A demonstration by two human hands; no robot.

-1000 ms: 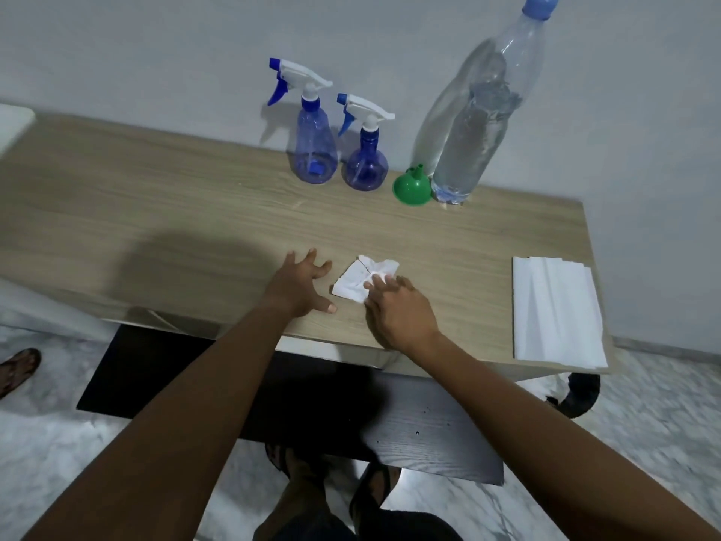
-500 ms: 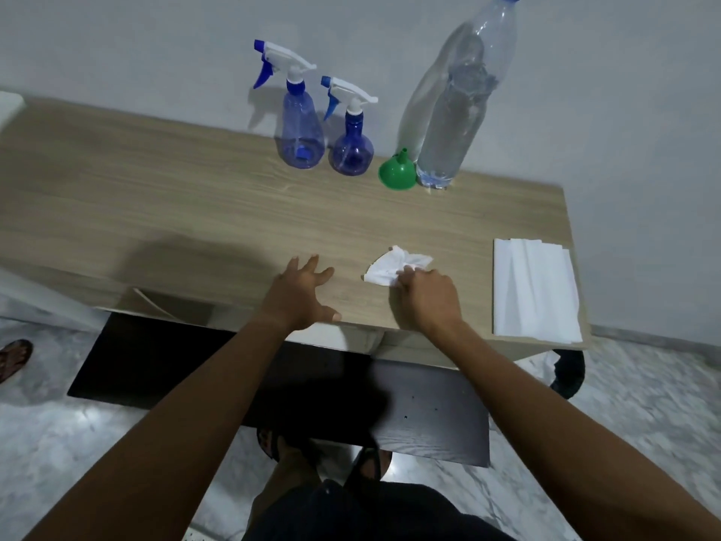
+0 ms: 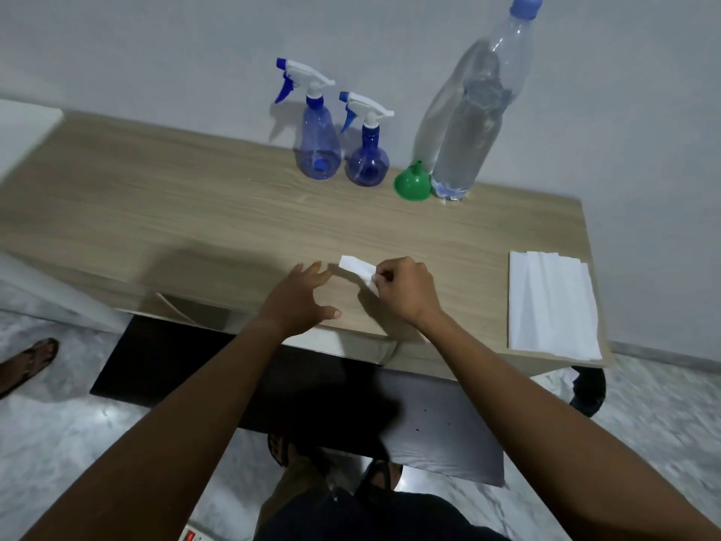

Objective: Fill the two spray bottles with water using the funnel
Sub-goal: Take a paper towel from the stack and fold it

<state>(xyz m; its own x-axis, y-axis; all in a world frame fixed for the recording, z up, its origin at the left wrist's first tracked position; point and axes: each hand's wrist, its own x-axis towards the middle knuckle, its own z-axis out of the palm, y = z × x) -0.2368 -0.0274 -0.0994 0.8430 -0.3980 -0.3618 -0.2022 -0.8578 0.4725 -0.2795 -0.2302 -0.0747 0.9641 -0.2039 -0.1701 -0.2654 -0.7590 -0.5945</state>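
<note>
Your right hand (image 3: 405,290) pinches the tissue (image 3: 353,265). Your left hand (image 3: 300,294) is loose, just beside it. Hold tight and lift slowly.

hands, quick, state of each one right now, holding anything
Left hand: open, fingers spread, holding nothing.
Right hand: closed, pinching a small white tissue.

desk (image 3: 195,212): pale wood-grain top, matt, smooth. taller spray bottle (image 3: 318,146) and shorter spray bottle (image 3: 368,164), 12 o'clock: translucent blue plastic, glossy; white plastic trigger heads. funnel (image 3: 411,184): green plastic, slight sheen. water bottle (image 3: 468,130): clear plastic. paper scrap (image 3: 355,265): white, creased. paper stack (image 3: 552,302), 3 o'clock: white, matt. floor (image 3: 663,415): glossy, marble-patterned.
</note>
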